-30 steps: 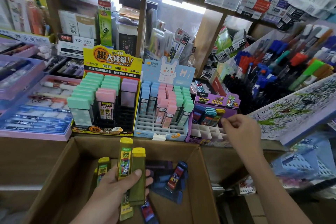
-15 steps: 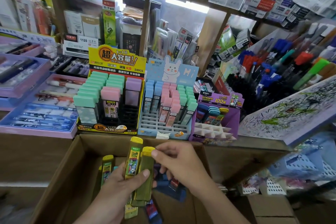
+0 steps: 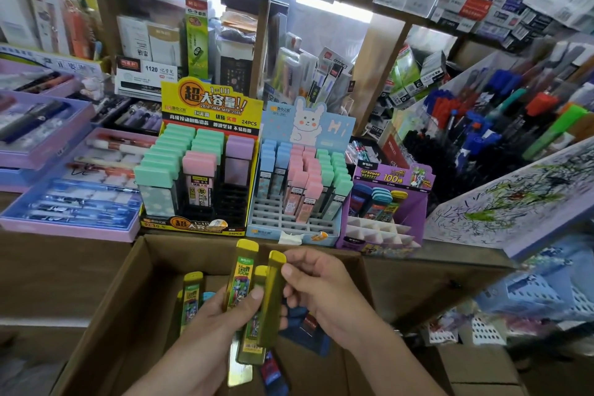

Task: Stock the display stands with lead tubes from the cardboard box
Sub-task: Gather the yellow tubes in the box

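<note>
left hand [image 3: 212,325] grips yellow tubes [image 3: 241,273] | right hand [image 3: 324,296] pinches one tube [image 3: 273,292] | purple stand [image 3: 414,206], far right, mostly empty | cardboard box [image 3: 128,292] holds more

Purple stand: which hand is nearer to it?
Right. The right hand pinches a yellow tube just below the purple stand; the left hand grips tubes farther left, over the box.

Crowded wooden shelves [image 3: 377,74] — bright backlight [image 3: 334,6]
</note>
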### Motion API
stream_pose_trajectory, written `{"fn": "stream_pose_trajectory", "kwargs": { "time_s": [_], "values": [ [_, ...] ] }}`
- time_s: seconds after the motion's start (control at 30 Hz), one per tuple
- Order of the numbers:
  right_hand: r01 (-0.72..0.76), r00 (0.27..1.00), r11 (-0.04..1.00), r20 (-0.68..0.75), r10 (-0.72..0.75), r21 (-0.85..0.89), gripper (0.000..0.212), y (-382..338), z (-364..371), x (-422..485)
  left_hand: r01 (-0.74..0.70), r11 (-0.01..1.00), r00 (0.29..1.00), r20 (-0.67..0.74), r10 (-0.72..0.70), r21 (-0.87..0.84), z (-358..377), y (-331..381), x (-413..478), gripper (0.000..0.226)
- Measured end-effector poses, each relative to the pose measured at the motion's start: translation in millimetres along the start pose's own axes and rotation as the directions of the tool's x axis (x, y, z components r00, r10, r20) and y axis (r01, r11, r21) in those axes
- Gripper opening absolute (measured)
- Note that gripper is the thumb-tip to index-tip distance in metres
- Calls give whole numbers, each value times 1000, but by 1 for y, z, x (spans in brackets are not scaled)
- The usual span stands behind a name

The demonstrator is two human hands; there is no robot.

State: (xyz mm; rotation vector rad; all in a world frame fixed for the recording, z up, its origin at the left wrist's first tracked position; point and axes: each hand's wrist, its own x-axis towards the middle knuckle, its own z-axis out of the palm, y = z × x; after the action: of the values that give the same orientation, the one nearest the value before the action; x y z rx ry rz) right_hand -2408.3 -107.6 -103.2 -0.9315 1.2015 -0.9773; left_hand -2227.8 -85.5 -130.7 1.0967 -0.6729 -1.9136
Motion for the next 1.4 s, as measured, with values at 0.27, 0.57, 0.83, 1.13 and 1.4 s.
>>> {"fn": "stream_pose_trajectory", "kwargs": {
  "time_s": [0.27, 0.57, 0.83, 1.13, 1.4],
  "values": [
    [-68, 993, 994, 100, 60, 81, 21, 0, 9, -7, -31, 997, 997, -65, 35, 71, -1, -2, 0, 41],
    [-54, 997, 998, 62, 55, -18, 25, 3, 5, -11, -82, 985, 991, -94, 97, 154, 1, 0, -4, 54],
    [73, 993, 977, -71, -89, -202, 7, -14, -19, -15, -35, 999, 984, -174, 41, 37, 3, 2, -3, 25],
    [248, 823, 884, -396, -408, -395, 13, -71, -94, -26, -30, 1000, 989, -142, 31, 4, 7, 6, -7, 16],
    [316, 657, 769, -457, -600, -555, 22, -95, -151, -19, -15, 1000, 989, -144, 13, -15, 4, 6, -4, 17]
  ]
}}
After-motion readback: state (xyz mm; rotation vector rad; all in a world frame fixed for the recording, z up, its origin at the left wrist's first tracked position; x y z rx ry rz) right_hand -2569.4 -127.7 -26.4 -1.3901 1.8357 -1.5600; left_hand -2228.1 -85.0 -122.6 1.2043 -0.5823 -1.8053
